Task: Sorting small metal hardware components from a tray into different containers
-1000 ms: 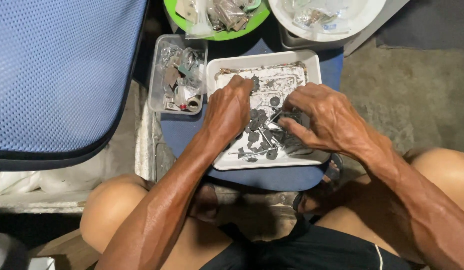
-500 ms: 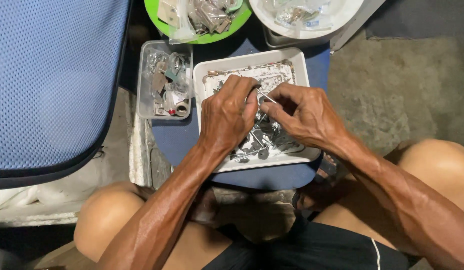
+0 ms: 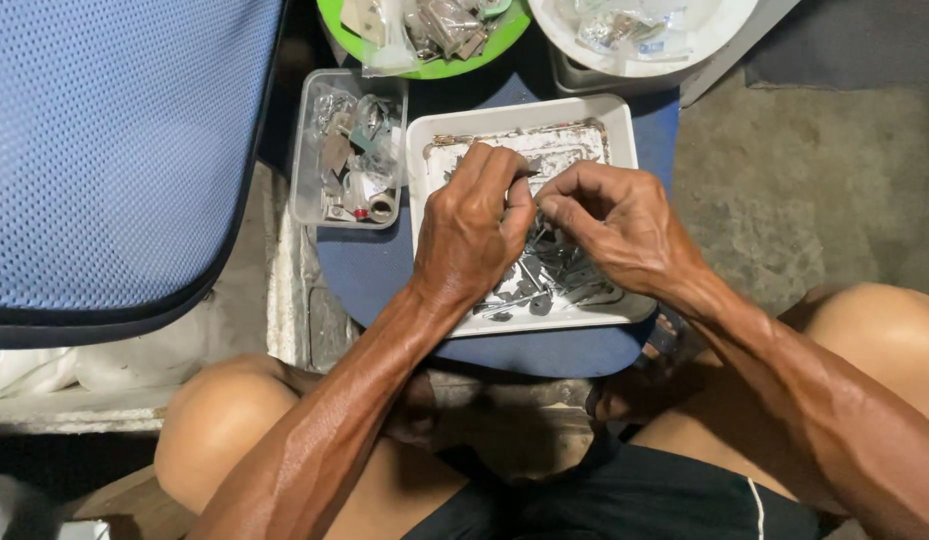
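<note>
A small metal part (image 3: 531, 172), hard to make out, is pinched between the closed left hand (image 3: 472, 235) and right hand (image 3: 610, 228), held above the white tray (image 3: 625, 125) so that loose grey hardware (image 3: 550, 275) stays contained near its front edge.

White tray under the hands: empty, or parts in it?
Parts in it. The white tray holds a heap of small grey metal pieces below both hands.

Metal parts (image 3: 545, 275) in tray (image 3: 625, 125), clear box (image 3: 303, 150) left of it, two bowls (image 3: 440, 68) behind.
</note>
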